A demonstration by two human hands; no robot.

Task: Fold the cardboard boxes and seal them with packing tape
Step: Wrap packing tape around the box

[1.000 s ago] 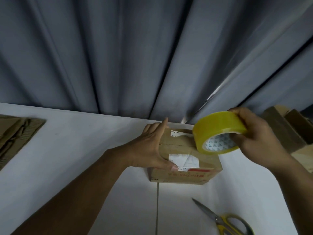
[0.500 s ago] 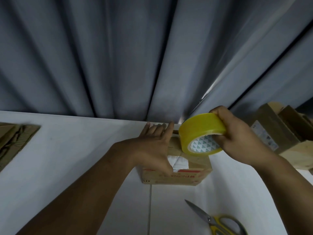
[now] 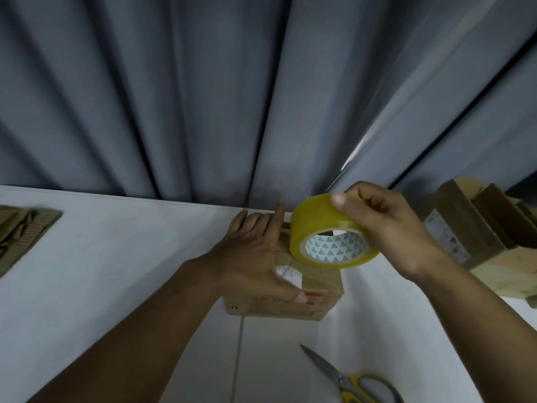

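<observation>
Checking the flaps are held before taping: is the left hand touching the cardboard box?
Touching. The head view shows the left hand flat on the cardboard box, thumb over its near edge.

I can't read a single word from here. The small cardboard box (image 3: 321, 305) at centre has a strip of red lettering along its near face, upside down to me and too blurred to make out. A white label (image 3: 287, 275) sits on its top, partly under the left hand (image 3: 252, 257), and no print on it resolves. At 1 o'clock from the box, the tape roll (image 3: 319, 225) has a white core printed with rows of small green triangle marks, no legible brand. At 3 o'clock, a larger carton (image 3: 476, 228) bears a white printed sticker (image 3: 444, 239), its text too small.
</observation>
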